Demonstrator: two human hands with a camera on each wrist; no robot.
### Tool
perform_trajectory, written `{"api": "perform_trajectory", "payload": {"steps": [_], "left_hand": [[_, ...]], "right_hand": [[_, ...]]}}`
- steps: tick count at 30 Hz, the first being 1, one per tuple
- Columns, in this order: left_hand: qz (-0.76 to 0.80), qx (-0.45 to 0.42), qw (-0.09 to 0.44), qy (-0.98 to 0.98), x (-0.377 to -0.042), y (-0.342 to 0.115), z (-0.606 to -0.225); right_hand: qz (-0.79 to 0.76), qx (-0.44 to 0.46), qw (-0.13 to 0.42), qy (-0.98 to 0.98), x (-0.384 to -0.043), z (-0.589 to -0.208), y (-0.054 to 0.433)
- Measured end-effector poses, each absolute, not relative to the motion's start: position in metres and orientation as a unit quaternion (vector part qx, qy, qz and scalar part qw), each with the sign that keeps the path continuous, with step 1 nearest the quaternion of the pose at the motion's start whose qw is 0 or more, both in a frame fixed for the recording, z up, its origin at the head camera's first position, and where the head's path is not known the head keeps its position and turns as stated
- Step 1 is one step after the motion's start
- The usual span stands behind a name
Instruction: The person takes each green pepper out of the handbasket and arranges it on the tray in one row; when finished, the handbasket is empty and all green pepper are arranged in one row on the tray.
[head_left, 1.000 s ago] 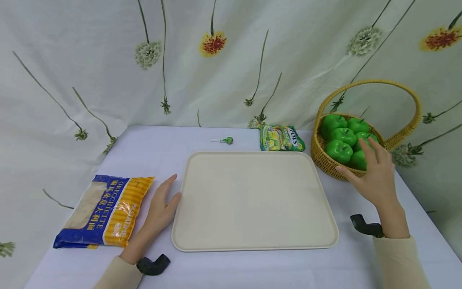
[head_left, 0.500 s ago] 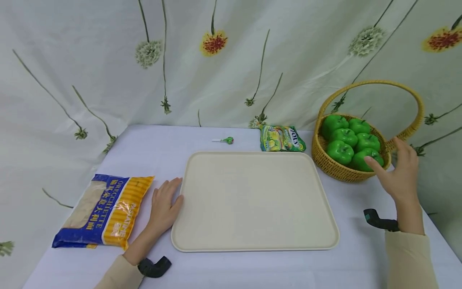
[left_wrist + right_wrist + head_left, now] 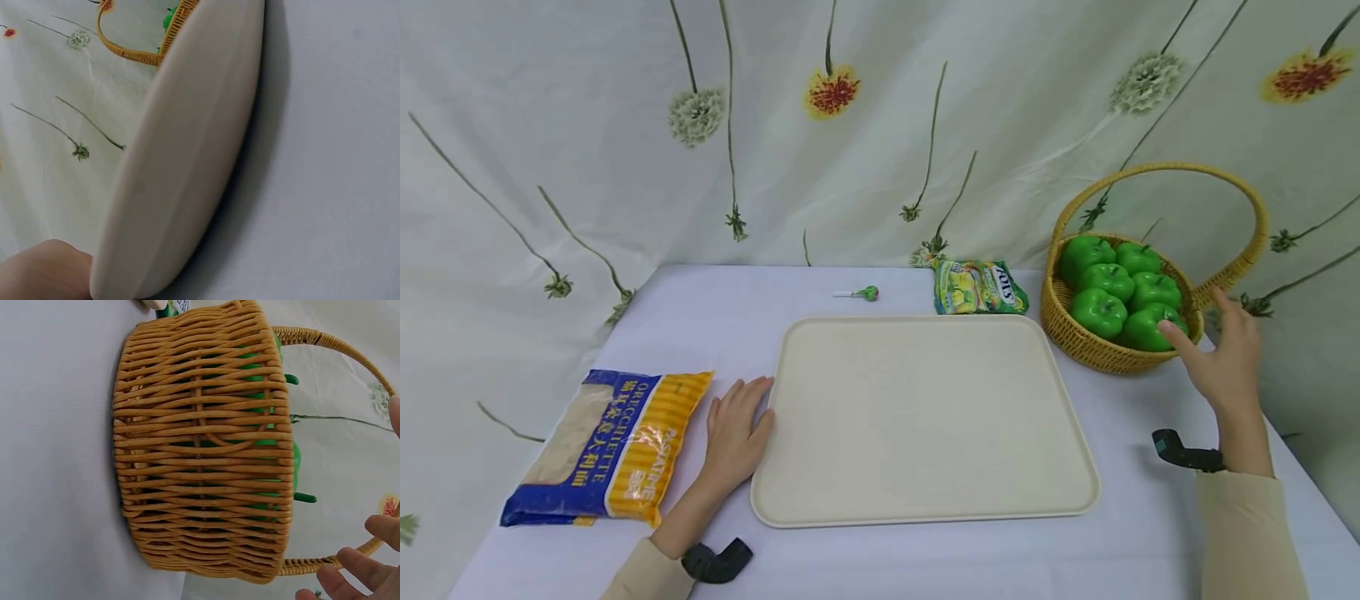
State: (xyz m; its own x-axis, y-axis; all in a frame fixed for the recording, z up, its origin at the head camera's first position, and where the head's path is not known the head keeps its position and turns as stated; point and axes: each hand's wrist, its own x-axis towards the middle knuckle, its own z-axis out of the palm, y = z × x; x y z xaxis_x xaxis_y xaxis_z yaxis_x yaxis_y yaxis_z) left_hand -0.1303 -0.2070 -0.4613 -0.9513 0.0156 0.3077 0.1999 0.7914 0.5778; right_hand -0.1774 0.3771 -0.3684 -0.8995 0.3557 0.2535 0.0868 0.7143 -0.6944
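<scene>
My left hand (image 3: 735, 433) rests at the left edge of the beige tray (image 3: 925, 421), its fingers extended and its thumb at the rim. In the left wrist view the side wall of the tray (image 3: 181, 162) fills the middle, with part of the hand at the lower left. A wicker basket (image 3: 1093, 354) stands at the back right, holding several glossy green bell peppers (image 3: 1099, 312). Beside its right side is my right hand (image 3: 1228, 358), fingers spread and holding nothing. The right wrist view has its fingertips near the basket handle (image 3: 356, 353); contact is unclear.
Left of the tray lies a blue and yellow bag of orecchiette pasta (image 3: 613, 450). Behind the tray are a small green lollipop (image 3: 868, 293) and a green candy packet (image 3: 979, 288). A flowered cloth (image 3: 850, 183) hangs behind the table.
My right hand has moved right, from over the peppers to the basket's right side, then stayed there. My left hand has settled more flatly against the tray's edge. The head view has shifted slightly.
</scene>
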Motion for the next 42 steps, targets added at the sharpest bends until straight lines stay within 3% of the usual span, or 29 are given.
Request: {"api": "perform_trajectory", "payload": {"steps": [14,31,36,42], "left_hand": [[-0.313,-0.057,0.143,-0.937,-0.13,-0.208,-0.465],[-0.313,-0.062,0.156,-0.935,-0.131,-0.208,-0.465],[-0.317,-0.065,0.171,-0.931,-0.13,-0.207,-0.463],[-0.315,-0.057,0.146,-0.936,-0.13,-0.207,-0.462]], "right_hand": [[0.381,-0.165,0.133,-0.9,-0.188,-0.391,0.382],[0.321,-0.118,0.199,-0.918,-0.194,-0.401,0.378],[0.302,-0.11,0.197,-0.926,-0.195,-0.403,0.378],[0.284,-0.094,0.196,-0.934,-0.194,-0.4,0.38]]}}
